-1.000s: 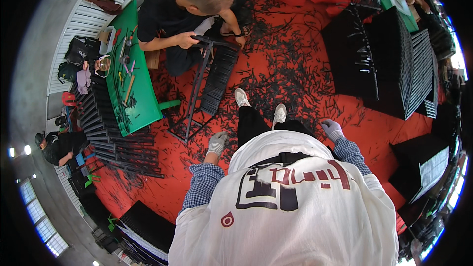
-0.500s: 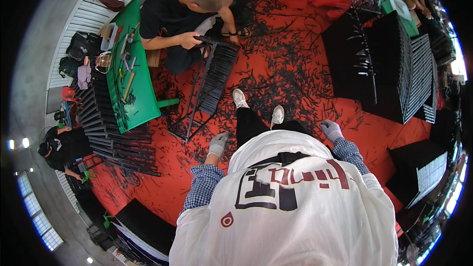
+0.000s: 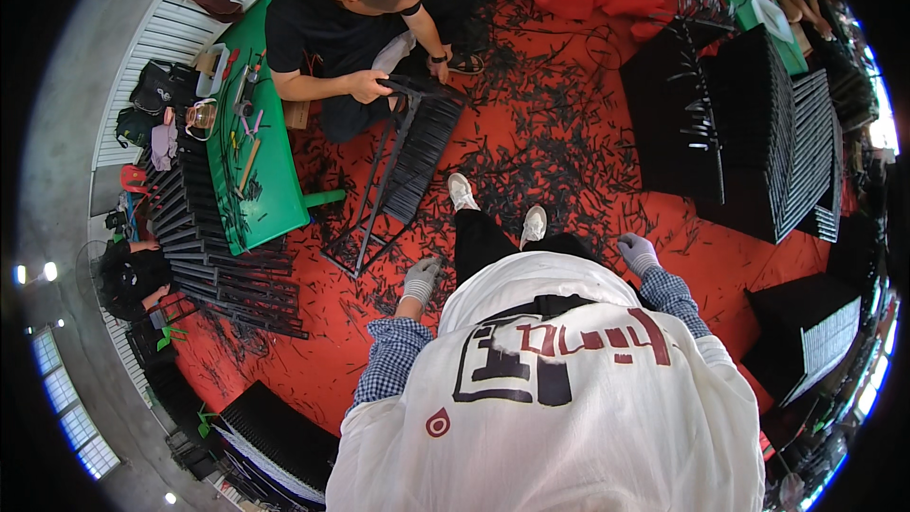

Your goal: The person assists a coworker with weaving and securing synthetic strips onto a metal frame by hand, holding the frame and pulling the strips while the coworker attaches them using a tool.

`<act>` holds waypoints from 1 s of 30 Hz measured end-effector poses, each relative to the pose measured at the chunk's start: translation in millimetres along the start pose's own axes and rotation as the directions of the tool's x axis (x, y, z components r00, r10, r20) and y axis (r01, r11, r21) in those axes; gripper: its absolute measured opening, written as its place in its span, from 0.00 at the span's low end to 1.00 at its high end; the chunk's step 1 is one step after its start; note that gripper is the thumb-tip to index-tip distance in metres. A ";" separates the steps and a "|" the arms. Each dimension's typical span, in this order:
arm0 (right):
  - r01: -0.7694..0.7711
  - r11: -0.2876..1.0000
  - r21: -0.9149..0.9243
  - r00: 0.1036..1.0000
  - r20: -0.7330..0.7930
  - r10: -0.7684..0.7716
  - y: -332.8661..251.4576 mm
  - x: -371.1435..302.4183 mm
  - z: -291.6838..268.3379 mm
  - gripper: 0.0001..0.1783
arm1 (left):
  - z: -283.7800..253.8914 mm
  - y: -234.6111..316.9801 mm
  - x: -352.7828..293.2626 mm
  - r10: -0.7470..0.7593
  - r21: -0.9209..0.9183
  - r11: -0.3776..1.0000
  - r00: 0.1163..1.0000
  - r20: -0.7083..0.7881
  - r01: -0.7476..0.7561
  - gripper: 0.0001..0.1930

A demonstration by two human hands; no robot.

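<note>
My left hand [image 3: 420, 282], in a grey knit glove, hangs beside my left hip above the red floor covering [image 3: 313, 374]. My right hand [image 3: 638, 252], gloved alike, hangs at my other side. Both look relaxed with fingers loosely bent, and nothing shows in either. Ahead on the left, a co-worker in black crouches over a tilted black frame [image 3: 403, 156] with a slatted panel. One of that person's hands [image 3: 368, 86] grips its upper corner; the other [image 3: 438, 66] is at the far top edge. The frame stands apart from my hands.
Dark strips [image 3: 540, 123] litter the floor around my shoes [image 3: 462, 192]. A green table [image 3: 275, 199] with tools stands at the left, beside stacked black frames [image 3: 223, 270]. Large black panels [image 3: 673, 123] are stacked at the right. Another person [image 3: 137, 275] bends at the far left.
The co-worker's head and upper body have shifted slightly left, and the frame has moved a little. The person at the far left has bent over differently. My hands stay in place.
</note>
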State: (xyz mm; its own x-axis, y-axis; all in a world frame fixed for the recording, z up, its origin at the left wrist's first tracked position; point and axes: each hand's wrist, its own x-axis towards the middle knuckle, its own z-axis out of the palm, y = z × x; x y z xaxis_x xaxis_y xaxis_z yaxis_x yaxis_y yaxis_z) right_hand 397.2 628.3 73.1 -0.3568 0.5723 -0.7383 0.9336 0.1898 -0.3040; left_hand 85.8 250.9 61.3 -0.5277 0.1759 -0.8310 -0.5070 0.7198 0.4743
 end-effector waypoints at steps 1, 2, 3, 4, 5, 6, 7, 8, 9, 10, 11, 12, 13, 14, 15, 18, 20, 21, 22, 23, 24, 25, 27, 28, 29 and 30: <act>-0.001 1.000 0.000 1.000 0.000 0.001 -0.5 0.8 -0.9 0.17 | 0.5 4.7 -2.7 0.000 0.001 1.000 1.000 0.000 0.000 0.13; -0.018 1.000 0.008 1.000 0.016 0.018 -0.5 1.3 -1.7 0.17 | 1.4 10.8 -7.5 0.012 0.022 1.000 1.000 -0.008 -0.012 0.13; -0.037 0.999 0.015 0.999 0.032 0.037 -0.6 1.6 -2.4 0.17 | 1.9 14.1 -9.5 0.025 0.043 0.999 1.000 -0.016 -0.024 0.13; -0.038 0.999 0.015 0.999 0.033 0.038 -1.1 1.3 -2.9 0.17 | 1.9 14.1 -7.9 0.024 0.044 0.999 1.000 -0.015 -0.023 0.13; -0.028 1.000 0.011 0.999 0.028 0.028 -2.3 0.9 -3.6 0.17 | 1.5 12.4 -6.2 0.014 0.046 0.999 1.000 -0.013 -0.013 0.13; -0.018 1.000 0.007 1.000 0.023 0.018 -3.1 0.8 -4.0 0.17 | 1.3 10.6 -4.3 0.004 0.050 0.999 1.000 -0.011 -0.003 0.13; -0.018 1.000 0.007 1.000 0.024 0.018 -2.9 1.4 -3.9 0.17 | 1.3 8.7 -2.9 0.002 0.049 0.999 1.000 -0.012 -0.002 0.13; -0.011 1.000 0.006 1.000 0.023 0.011 -1.7 2.5 -3.2 0.17 | 1.6 6.7 -1.2 0.008 0.032 0.999 1.000 -0.013 -0.008 0.13; -0.005 1.000 0.004 1.000 0.023 0.005 -0.2 3.8 -2.4 0.17 | 1.8 4.6 0.9 0.014 0.014 1.000 1.000 -0.014 -0.014 0.13; -0.006 1.000 0.004 1.000 0.023 0.005 2.1 5.8 -1.0 0.17 | 1.6 1.8 4.3 0.013 0.015 1.000 1.000 -0.013 -0.013 0.13; 0.019 1.000 0.000 1.000 0.012 -0.019 3.1 6.9 0.2 0.17 | 1.0 0.7 6.4 0.006 -0.022 1.000 1.000 0.007 -0.006 0.12; 0.043 0.999 -0.005 0.999 0.002 -0.043 3.8 7.5 1.1 0.16 | 0.5 -0.7 8.1 0.001 -0.058 0.998 1.000 0.027 0.001 0.12; 0.042 0.999 -0.005 0.999 0.003 -0.042 4.0 7.8 1.7 0.16 | 0.0 -2.3 9.5 -0.001 -0.057 0.998 1.000 0.028 0.003 0.12; 0.036 0.999 0.000 0.999 0.000 -0.036 -0.8 5.5 0.1 0.16 | -0.3 -0.8 9.3 -0.009 -0.058 0.998 1.000 0.023 0.011 0.12; 0.031 0.999 0.004 1.000 -0.003 -0.031 -3.6 4.6 -0.6 0.16 | -0.6 0.1 9.1 -0.018 -0.059 0.998 1.000 0.018 0.019 0.13; 0.029 1.000 -0.003 1.000 -0.011 -0.029 -1.5 8.1 3.1 0.16 | -0.4 2.1 7.9 -0.018 -0.080 0.997 1.000 0.005 0.018 0.13; 0.040 0.999 -0.010 0.999 -0.010 -0.040 0.7 10.8 5.4 0.17 | -0.5 10.0 1.6 -0.022 -0.063 0.998 1.000 0.006 0.023 0.13; 0.052 0.999 -0.017 0.999 -0.010 -0.052 1.3 11.7 6.0 0.17 | -0.5 14.1 -0.8 -0.026 -0.047 0.999 1.000 0.007 0.026 0.13; 0.050 0.999 -0.016 0.999 -0.010 -0.051 1.5 12.4 6.3 0.17 | -0.8 14.7 -0.3 -0.027 -0.046 0.999 1.000 0.008 0.027 0.13; 0.042 0.999 -0.017 0.999 -0.003 -0.042 -1.0 11.9 5.5 0.17 | -1.8 14.5 -0.7 -0.032 -0.045 0.998 0.999 0.014 0.032 0.13; 0.034 0.999 -0.018 0.999 0.004 -0.034 -3.2 11.2 5.0 0.17 | -2.7 14.8 -1.5 -0.037 -0.044 0.998 0.999 0.021 0.038 0.13; 0.035 0.999 -0.018 0.999 0.005 -0.035 -4.7 10.6 5.1 0.17 | -3.4 15.3 -3.0 -0.038 -0.044 0.998 0.999 0.020 0.038 0.13; 0.022 1.000 -0.015 1.000 0.001 -0.022 -6.4 9.6 4.7 0.17 | -2.9 19.5 -6.8 -0.016 -0.009 1.000 1.000 -0.003 0.016 0.13; 0.022 1.000 -0.014 1.000 0.000 -0.022 -7.1 8.9 4.5 0.17 | -3.3 19.0 -6.2 -0.016 -0.008 1.000 1.000 -0.003 0.016 0.13; 0.026 1.000 -0.017 1.000 0.002 -0.026 -8.0 8.2 4.0 0.17 | -4.1 18.0 -5.4 -0.037 -0.028 0.999 0.999 0.006 0.037 0.13; 0.031 0.999 -0.019 1.000 0.003 -0.031 -9.1 7.4 3.4 0.17 | -4.6 17.2 -4.9 -0.057 -0.047 0.997 0.998 0.015 0.058 0.13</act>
State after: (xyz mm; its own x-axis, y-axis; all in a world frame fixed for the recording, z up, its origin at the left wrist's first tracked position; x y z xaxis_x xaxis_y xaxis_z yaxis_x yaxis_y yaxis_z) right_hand 385.9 628.1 68.4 -0.3856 0.5638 -0.7303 0.9225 0.2227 -0.3151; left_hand 76.5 259.3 74.9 -0.4878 0.1447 -0.8609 -0.5681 0.6962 0.4389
